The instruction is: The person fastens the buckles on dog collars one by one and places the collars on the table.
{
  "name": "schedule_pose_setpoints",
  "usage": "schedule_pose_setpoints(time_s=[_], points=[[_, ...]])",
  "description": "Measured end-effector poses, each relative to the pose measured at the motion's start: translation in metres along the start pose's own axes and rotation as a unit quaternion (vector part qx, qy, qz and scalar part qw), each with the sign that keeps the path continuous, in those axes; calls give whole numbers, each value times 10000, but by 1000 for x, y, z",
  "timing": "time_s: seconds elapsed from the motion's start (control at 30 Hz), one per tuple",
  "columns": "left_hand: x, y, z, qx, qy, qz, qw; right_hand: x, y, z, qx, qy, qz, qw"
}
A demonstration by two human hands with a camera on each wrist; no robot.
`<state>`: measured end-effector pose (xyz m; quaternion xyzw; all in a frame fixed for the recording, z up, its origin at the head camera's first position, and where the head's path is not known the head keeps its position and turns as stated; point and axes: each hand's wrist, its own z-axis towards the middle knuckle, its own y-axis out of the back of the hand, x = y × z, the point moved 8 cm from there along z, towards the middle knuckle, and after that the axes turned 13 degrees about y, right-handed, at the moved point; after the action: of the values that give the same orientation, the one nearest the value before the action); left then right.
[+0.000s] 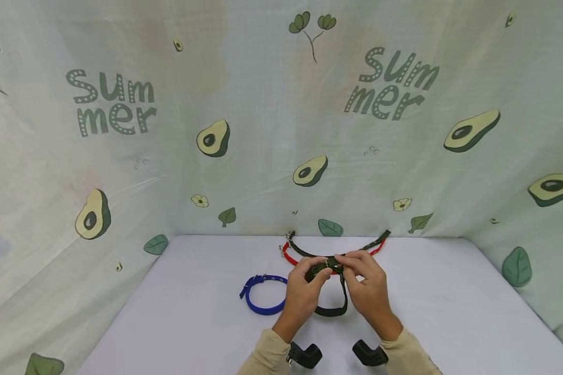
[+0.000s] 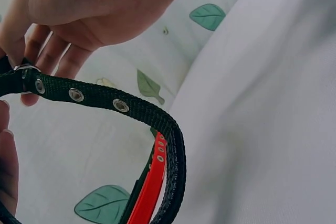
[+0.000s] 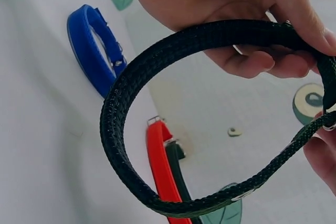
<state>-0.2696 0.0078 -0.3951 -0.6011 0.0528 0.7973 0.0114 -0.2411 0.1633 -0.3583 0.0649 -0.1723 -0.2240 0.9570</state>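
Both hands hold a dark green buckled collar (image 1: 332, 312), its loop hanging below them. My left hand (image 1: 302, 297) grips the band at the buckle end, thumb and fingers on either side. Opposite it, my right hand (image 1: 370, 291) pinches the strap just right of the buckle. In the left wrist view metal eyelets (image 2: 121, 105) line the strap, which meets a metal ring (image 2: 26, 68) by the fingertips. The right wrist view shows the padded inner side of the band (image 3: 113, 124). Fingers partly hide the buckle.
A blue collar (image 1: 266, 311), closed in a ring, lies on the white table (image 1: 192, 312) left of the hands. Behind them a red collar (image 1: 288, 256) and another dark green collar (image 1: 305, 253) lie stretched out together. A printed curtain (image 1: 262, 198) stands along the back and sides.
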Motion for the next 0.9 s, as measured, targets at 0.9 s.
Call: schedule_pose_setpoints(time_s=[0.9], points=[[26,3,9,376,1054,-1636,9802,-6,-16,-10,700,-592,366,9951]])
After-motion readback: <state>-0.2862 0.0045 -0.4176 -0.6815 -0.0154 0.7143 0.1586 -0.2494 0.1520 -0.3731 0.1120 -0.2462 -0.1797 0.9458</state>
